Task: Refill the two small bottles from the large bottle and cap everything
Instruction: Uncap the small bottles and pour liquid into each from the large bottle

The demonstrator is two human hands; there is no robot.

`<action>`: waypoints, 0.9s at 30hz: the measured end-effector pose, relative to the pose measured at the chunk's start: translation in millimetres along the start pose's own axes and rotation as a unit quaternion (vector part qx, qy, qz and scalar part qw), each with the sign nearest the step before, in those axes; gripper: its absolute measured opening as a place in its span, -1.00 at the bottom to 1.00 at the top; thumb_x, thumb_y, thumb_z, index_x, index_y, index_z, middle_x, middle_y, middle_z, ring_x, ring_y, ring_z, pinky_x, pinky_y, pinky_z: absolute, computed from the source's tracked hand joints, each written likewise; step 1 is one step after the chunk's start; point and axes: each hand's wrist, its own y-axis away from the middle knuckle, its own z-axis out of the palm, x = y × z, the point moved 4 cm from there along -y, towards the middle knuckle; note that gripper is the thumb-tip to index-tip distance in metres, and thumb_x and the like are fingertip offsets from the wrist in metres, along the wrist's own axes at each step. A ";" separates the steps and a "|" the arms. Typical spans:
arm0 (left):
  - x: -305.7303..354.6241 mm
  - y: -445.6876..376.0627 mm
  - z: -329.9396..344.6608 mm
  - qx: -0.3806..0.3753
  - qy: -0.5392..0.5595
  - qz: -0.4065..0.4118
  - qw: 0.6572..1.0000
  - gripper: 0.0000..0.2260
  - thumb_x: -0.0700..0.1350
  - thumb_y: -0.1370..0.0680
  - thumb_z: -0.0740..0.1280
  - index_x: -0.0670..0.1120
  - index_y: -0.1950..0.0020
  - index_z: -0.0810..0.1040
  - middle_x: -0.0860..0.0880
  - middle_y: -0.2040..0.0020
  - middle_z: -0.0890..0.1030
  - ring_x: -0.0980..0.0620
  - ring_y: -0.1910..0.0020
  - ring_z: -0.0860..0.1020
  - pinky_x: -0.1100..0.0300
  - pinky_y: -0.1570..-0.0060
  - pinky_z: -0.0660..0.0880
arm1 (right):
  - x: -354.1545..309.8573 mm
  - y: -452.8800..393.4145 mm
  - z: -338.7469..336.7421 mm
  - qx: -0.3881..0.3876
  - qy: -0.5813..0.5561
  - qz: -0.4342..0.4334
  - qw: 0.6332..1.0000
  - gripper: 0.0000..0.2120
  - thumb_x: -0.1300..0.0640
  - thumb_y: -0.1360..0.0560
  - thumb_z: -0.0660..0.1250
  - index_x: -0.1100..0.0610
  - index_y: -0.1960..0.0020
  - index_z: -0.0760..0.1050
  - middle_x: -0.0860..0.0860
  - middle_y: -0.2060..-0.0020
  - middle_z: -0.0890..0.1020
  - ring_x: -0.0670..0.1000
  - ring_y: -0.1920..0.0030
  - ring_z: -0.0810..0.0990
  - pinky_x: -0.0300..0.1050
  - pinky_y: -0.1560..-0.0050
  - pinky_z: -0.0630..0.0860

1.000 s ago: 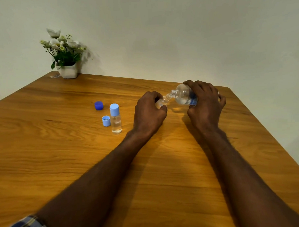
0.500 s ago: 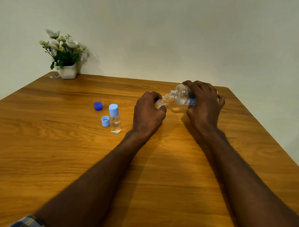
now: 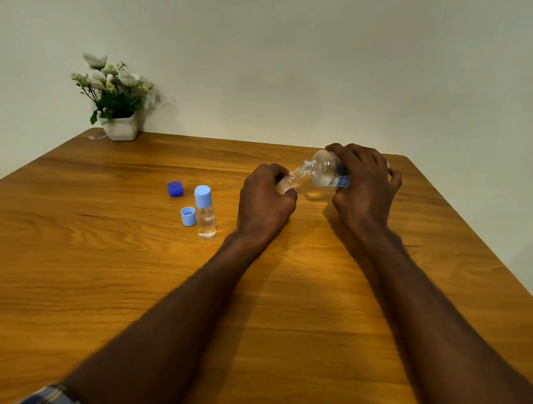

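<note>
My right hand (image 3: 363, 185) grips the large clear bottle (image 3: 326, 168), tipped to the left so that its open neck meets the mouth of a small clear bottle (image 3: 287, 182). My left hand (image 3: 265, 202) wraps around that small bottle, which is mostly hidden by my fingers. A second small bottle (image 3: 205, 212) with a light blue cap stands upright to the left, holding clear liquid. Beside it lies a loose light blue cap (image 3: 188, 216), open side up. A dark blue cap (image 3: 175, 188) rests farther back.
The wooden table (image 3: 110, 285) ends close behind the large bottle and runs off diagonally on the right. A white pot of flowers (image 3: 118, 116) sits at the far left corner against the wall.
Both hands hold the same pose, with the large bottle still tipped into the small one. Only the view shifted slightly.
</note>
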 end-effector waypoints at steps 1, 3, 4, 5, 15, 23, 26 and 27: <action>-0.4 0.0 0.3 -0.001 -0.001 -0.001 1.000 -0.70 -0.14 -0.50 0.52 -0.08 -0.22 0.66 0.00 -0.12 0.67 0.07 -0.07 0.59 0.06 -0.10 0.62 | 0.0 0.2 -0.1 0.001 -0.001 -0.001 1.000 -0.20 0.30 -0.32 0.53 -0.19 -0.46 0.43 -0.09 -0.40 0.50 0.06 -0.47 0.35 0.28 -0.43 0.20; -0.8 -0.2 0.0 -0.002 0.000 -0.002 1.000 -0.70 -0.14 -0.50 0.52 -0.08 -0.22 0.66 0.00 -0.11 0.67 0.07 -0.07 0.59 0.04 -0.10 0.62 | -0.5 0.3 -0.2 0.003 -0.001 0.000 1.000 -0.19 0.31 -0.32 0.52 -0.19 -0.46 0.43 -0.09 -0.39 0.50 0.06 -0.47 0.36 0.27 -0.42 0.19; -0.9 -0.3 -0.3 -0.001 0.002 -0.002 1.000 -0.70 -0.14 -0.50 0.52 -0.08 -0.22 0.66 0.00 -0.11 0.67 0.06 -0.06 0.60 0.03 -0.09 0.62 | -0.8 0.2 -0.1 0.003 0.000 0.000 1.000 -0.20 0.31 -0.32 0.52 -0.19 -0.46 0.43 -0.09 -0.39 0.50 0.06 -0.47 0.36 0.27 -0.42 0.19; -0.9 -0.3 -0.5 0.000 0.003 -0.001 1.000 -0.70 -0.14 -0.49 0.52 -0.08 -0.21 0.67 0.00 -0.10 0.68 0.07 -0.06 0.60 0.03 -0.09 0.62 | -1.0 0.1 0.0 0.003 0.000 -0.001 1.000 -0.20 0.31 -0.32 0.52 -0.19 -0.46 0.43 -0.09 -0.39 0.50 0.06 -0.47 0.36 0.27 -0.42 0.19; 0.0 -0.8 -1.0 -0.004 0.004 -0.003 1.000 -0.71 -0.13 -0.50 0.53 -0.07 -0.21 0.66 0.01 -0.11 0.67 0.08 -0.06 0.59 0.06 -0.09 0.62 | -3.7 -0.9 -1.8 0.003 0.001 -0.003 1.000 -0.20 0.30 -0.33 0.52 -0.19 -0.47 0.43 -0.08 -0.40 0.50 0.07 -0.48 0.36 0.31 -0.44 0.21; -1.3 -2.0 0.4 -0.015 -0.002 -0.003 1.000 -0.72 -0.11 -0.50 0.51 -0.07 -0.21 0.66 0.01 -0.10 0.67 0.07 -0.06 0.59 0.03 -0.09 0.62 | -3.6 -2.0 -1.2 0.006 0.006 -0.004 1.000 -0.20 0.31 -0.33 0.50 -0.20 -0.46 0.42 -0.09 -0.40 0.50 0.07 -0.47 0.36 0.30 -0.43 0.20; -2.1 -2.3 0.6 -0.014 0.000 -0.005 1.000 -0.72 -0.11 -0.50 0.51 -0.08 -0.21 0.66 0.01 -0.10 0.67 0.07 -0.06 0.59 0.01 -0.08 0.63 | -3.5 -1.7 -0.7 0.008 0.007 -0.005 1.000 -0.20 0.30 -0.32 0.50 -0.20 -0.46 0.42 -0.09 -0.39 0.50 0.06 -0.47 0.37 0.30 -0.42 0.21; -2.2 -2.3 0.5 -0.012 0.001 -0.004 1.000 -0.72 -0.11 -0.50 0.51 -0.08 -0.21 0.67 0.01 -0.09 0.67 0.07 -0.05 0.60 0.00 -0.08 0.63 | -3.5 -1.7 -0.5 0.009 0.006 -0.005 1.000 -0.20 0.30 -0.33 0.50 -0.20 -0.46 0.42 -0.09 -0.39 0.50 0.06 -0.46 0.37 0.30 -0.42 0.21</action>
